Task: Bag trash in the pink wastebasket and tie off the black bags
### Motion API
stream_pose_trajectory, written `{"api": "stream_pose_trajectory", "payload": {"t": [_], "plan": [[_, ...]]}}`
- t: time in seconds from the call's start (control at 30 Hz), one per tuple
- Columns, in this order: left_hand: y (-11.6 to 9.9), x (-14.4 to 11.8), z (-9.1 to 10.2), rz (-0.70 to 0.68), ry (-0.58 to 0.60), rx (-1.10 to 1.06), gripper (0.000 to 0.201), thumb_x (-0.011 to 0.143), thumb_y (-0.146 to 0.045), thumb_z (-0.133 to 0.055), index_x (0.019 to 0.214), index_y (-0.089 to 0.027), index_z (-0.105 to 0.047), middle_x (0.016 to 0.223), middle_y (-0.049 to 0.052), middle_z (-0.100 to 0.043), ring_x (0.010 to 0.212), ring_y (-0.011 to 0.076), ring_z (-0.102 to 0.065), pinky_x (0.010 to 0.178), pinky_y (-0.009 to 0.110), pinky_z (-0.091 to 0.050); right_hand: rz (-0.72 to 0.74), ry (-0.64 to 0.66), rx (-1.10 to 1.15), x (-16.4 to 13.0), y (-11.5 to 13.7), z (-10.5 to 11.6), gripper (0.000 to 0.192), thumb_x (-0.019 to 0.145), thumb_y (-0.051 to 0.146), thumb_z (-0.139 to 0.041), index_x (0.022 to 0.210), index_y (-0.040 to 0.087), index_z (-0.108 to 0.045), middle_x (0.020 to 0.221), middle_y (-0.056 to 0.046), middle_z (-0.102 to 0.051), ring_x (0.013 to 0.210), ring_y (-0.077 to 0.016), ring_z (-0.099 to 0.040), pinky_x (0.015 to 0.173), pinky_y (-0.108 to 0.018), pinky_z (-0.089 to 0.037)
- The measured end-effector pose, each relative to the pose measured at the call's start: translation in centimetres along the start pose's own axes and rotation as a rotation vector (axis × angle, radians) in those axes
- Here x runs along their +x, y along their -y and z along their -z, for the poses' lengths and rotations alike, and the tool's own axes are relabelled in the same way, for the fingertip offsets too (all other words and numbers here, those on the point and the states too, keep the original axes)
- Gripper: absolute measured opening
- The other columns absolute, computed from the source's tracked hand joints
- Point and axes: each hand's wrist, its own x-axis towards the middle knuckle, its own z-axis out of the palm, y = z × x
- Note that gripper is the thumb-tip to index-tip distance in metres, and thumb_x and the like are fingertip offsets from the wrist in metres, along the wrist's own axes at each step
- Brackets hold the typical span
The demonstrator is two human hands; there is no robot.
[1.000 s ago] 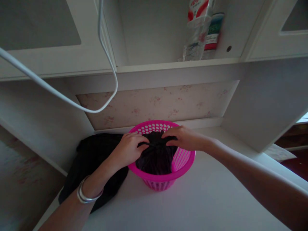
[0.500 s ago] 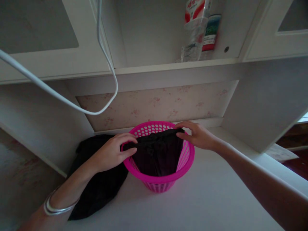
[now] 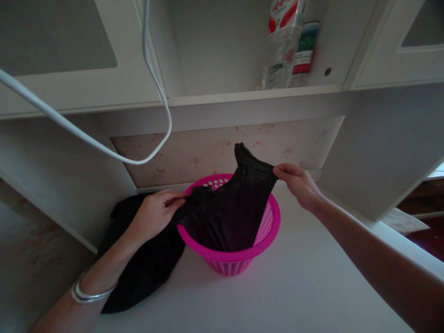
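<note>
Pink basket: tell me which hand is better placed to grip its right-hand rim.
Probably the right hand: it is nearer that side of the pink basket, pinching a raised edge of the black bag. The left hand grips the bag by the opposite rim.

We saw the black bag (image 3: 232, 212) as thin, creased plastic film and the pink basket (image 3: 229, 255) as smooth, perforated plastic. The bangle (image 3: 87, 298) looked like polished metal (glossy, we noted), the tabletop (image 3: 277, 286) smooth and pale-matt.
</note>
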Motion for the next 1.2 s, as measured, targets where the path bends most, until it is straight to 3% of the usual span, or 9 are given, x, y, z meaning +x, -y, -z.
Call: {"api": "stream_pose_trajectory", "payload": {"t": [0.2,0.3,0.37,0.43,0.5,0.67,0.8,0.97,1.2], "plan": [[1.0,-0.7,1.1,0.165,-0.476,-0.697,0.018,0.069,-0.018,-0.078,0.085,-0.022,-0.075,0.082,-0.001,-0.073,0.075,0.0157,-0.069,0.07,0.028,-0.057,0.063,-0.337,0.114,-0.2,-1.1,0.6,0.024,0.079,0.039,-0.064,0.097,0.023,-0.065,0.094,-0.006,-0.068,0.085,-0.0229,-0.064,0.077,-0.04,-0.055],[-1.3,-1.5,1.5,-0.131,-0.87,-0.65,0.018,0.073,-0.012,-0.075,0.081,-0.026,-0.066,0.081,-0.007,-0.064,0.077,0.0107,-0.062,0.076,0.025,-0.054,0.388,-0.467,0.063,-3.0,2.8,-0.4,0.013,0.082,0.031,-0.07,0.093,0.027,-0.064,0.095,-0.006,-0.067,0.092,-0.0243,-0.063,0.088,-0.043,-0.053],[-3.8,-2.3,1.2,-0.491,-1.034,-0.342,0.023,0.076,-0.006,-0.075,0.081,-0.025,-0.064,0.081,-0.006,-0.063,0.076,0.0127,-0.061,0.076,0.029,-0.055,0.85,-0.155,-0.163,-5.0,6.1,-1.7,0.013,0.087,0.018,-0.065,0.095,0.028,-0.069,0.094,-0.007,-0.071,0.09,-0.0247,-0.067,0.084,-0.042,-0.054],[-6.3,-2.9,0.2,-0.725,-0.62,0.133,0.026,0.081,-0.004,-0.072,0.097,-0.025,-0.07,0.1,0.001,-0.072,0.09,0.0184,-0.069,0.084,0.035,-0.058,1.146,0.26,-0.395,-5.9,8.4,-3.4,0.03,0.09,0.011,-0.056,0.105,0.031,-0.073,0.1,-0.006,-0.076,0.1,-0.0244,-0.07,0.091,-0.041,-0.055],[-8.1,-2.8,-1.3,-0.842,-0.216,0.4,0.031,0.088,-0.009,-0.069,0.115,-0.024,-0.071,0.118,0.007,-0.075,0.11,0.0241,-0.071,0.099,0.04,-0.057,1.124,0.417,-0.558,-5.4,9.1,-5.3,0.035,0.092,0.011,-0.051,0.115,0.025,-0.073,0.113,-0.009,-0.078,0.11,-0.0266,-0.07,0.108,-0.047,-0.048],[-6.4,0.6,-3.1,-0.378,0.176,0.593,0.046,0.097,-0.032,-0.067,0.141,-0.017,-0.063,0.137,0.017,-0.073,0.125,0.0371,-0.068,0.107,0.057,-0.049,0.889,0.678,-0.948,-1.9,5.9,-7.4,0.037,0.091,0.015,-0.056,0.125,0.011,-0.071,0.106,-0.016,-0.08,0.102,-0.0294,-0.074,0.121,-0.058,-0.03],[-3.2,1.0,-1.2,-0.242,0.237,0.566,0.028,0.099,-0.032,-0.067,0.123,-0.023,-0.075,0.119,0.009,-0.082,0.107,0.0319,-0.076,0.094,0.047,-0.049,0.978,0.603,-0.923,-2.5,5.5,-5.1,0.031,0.101,0.019,-0.047,0.106,0.019,-0.078,0.098,-0.011,-0.08,0.093,-0.0256,-0.071,0.117,-0.053,-0.034],[-4.1,-4.1,1.1,-0.547,0.158,0.447,0.01,0.098,-0.023,-0.068,0.096,-0.027,-0.077,0.088,0.0,-0.077,0.086,0.0212,-0.07,0.09,0.043,-0.04,1.032,0.476,-0.83,-6.6,6.3,-1.1,0.022,0.1,0.026,-0.058,0.095,0.031,-0.079,0.078,-0.003,-0.074,0.074,-0.0204,-0.065,0.11,-0.05,-0.045],[-5.5,-9.9,0.9,-0.803,0.127,0.472,0.017,0.1,-0.01,-0.058,0.097,-0.02,-0.072,0.109,0.004,-0.082,0.094,0.0223,-0.07,0.1,0.049,-0.035,1.411,0.262,-0.863,-10.8,4.6,2.3,0.012,0.096,0.021,-0.064,0.09,0.02,-0.074,0.067,-0.002,-0.072,0.062,-0.019,-0.066,0.106,-0.047,-0.052]]}}
